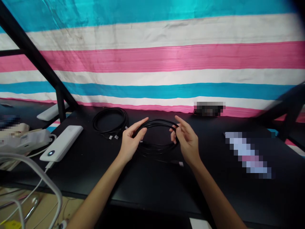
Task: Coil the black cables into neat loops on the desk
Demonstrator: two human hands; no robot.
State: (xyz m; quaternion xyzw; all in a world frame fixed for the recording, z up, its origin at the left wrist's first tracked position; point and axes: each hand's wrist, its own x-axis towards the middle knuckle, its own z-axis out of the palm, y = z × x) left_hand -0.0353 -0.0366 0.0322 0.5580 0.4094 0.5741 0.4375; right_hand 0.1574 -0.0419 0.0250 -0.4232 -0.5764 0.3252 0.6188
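A black cable, wound into a round coil, is between my two hands just above the black tabletop. My left hand grips the coil's left side between thumb and fingers. On the opposite side, my right hand pinches it with the thumb, its index finger stretched upward. One light-tipped plug shows below the coil near my right wrist. To the left of my left hand lies a second coiled black cable, its metal plugs pointing toward me.
A white power bank with a cable plugged in lies left on the black table. Beside it is a white power strip. Blurred-out items are at the right and back. Slanted black frame bars flank a striped sheet.
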